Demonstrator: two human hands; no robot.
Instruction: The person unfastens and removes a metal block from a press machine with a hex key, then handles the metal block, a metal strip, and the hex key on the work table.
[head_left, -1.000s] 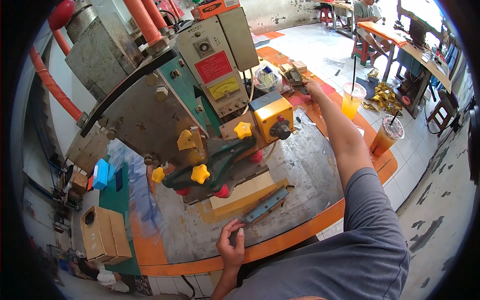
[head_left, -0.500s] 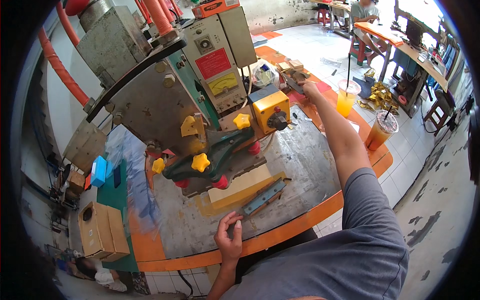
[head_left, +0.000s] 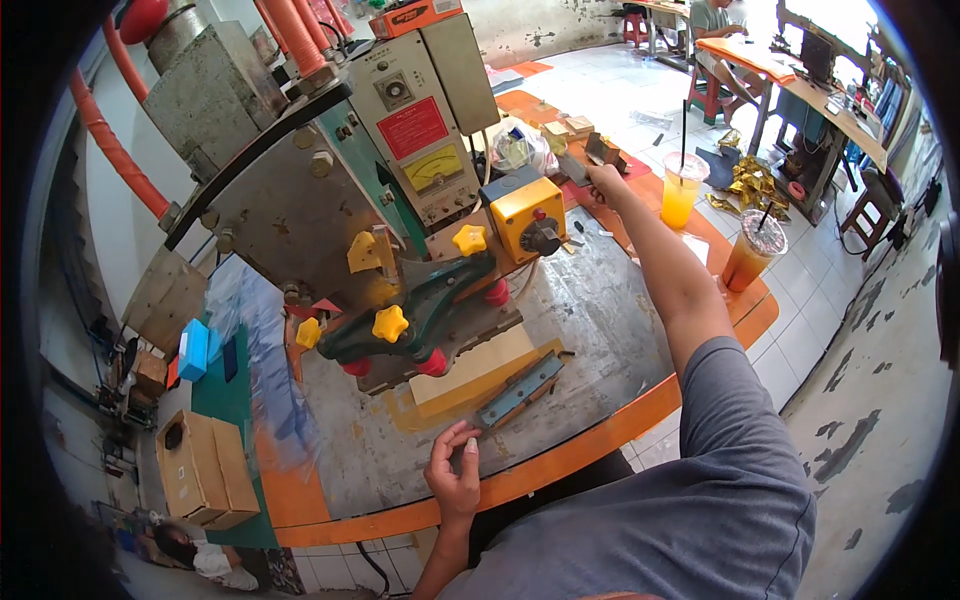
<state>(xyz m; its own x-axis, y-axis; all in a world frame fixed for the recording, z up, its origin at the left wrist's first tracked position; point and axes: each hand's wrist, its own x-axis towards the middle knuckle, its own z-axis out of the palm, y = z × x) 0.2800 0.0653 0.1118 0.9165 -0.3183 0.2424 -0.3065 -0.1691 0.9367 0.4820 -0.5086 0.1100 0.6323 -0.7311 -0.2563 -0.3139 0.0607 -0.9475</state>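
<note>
In the head view, the left hand (head_left: 455, 480) is resting at bottom centre with fingers loosely curled and grasping nothing; its fingertips are lying just beside the near end of a metal bar (head_left: 522, 390), contact being impossible to confirm. The bar is lying slanted right of frame centre, below the press (head_left: 330, 200). It is appearing stiff, rather heavy for its size, and possibly slippery on its smooth face; its long sides near the middle are offering the best hold. The right hand (head_left: 605, 185) is lying at upper right, against the near end of a grey strip (head_left: 573, 170); whether it is gripping cannot be told. The strip is looking thin, stiff and light, its end being the sounder hold should its edges be sharp. The table (head_left: 575, 452) is ending in an orange rim just below the bar, the press is limiting room above, and two drinks (head_left: 680, 195) are standing near the right forearm. Wider room is lying right of the bar.
</note>
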